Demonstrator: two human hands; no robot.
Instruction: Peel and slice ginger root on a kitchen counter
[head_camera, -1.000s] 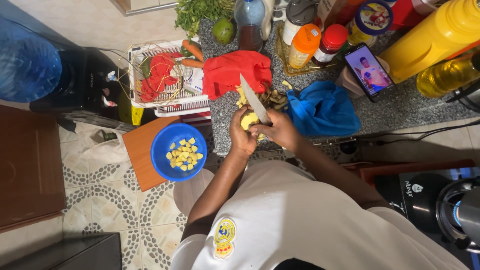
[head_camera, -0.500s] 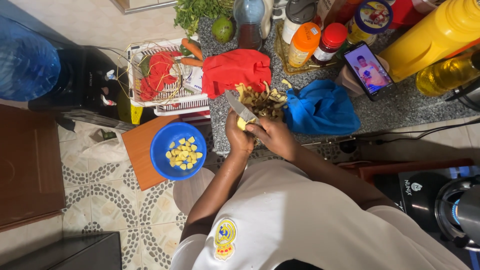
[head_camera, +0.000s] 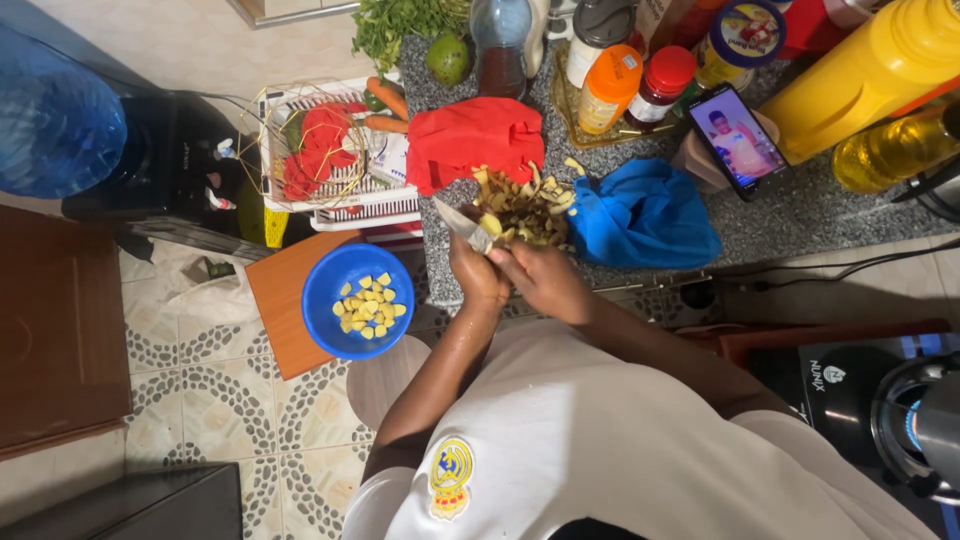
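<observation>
Steel knife (head_camera: 462, 226) clasped in left hand (head_camera: 478, 280).

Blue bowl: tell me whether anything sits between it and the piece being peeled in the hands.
Nothing visible blocks the way. The left hand holds the knife and the right hand the yellow piece over the peel pile. The blue bowl sits open-topped on the orange board, with only the counter edge between.

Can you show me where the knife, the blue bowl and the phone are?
knife (head_camera: 462, 226): head view, on the flat of the blade, above the left hand.
blue bowl (head_camera: 325, 330): head view, on the bare inner wall at its left.
phone (head_camera: 742, 140): head view, on the middle of its lit screen.
</observation>
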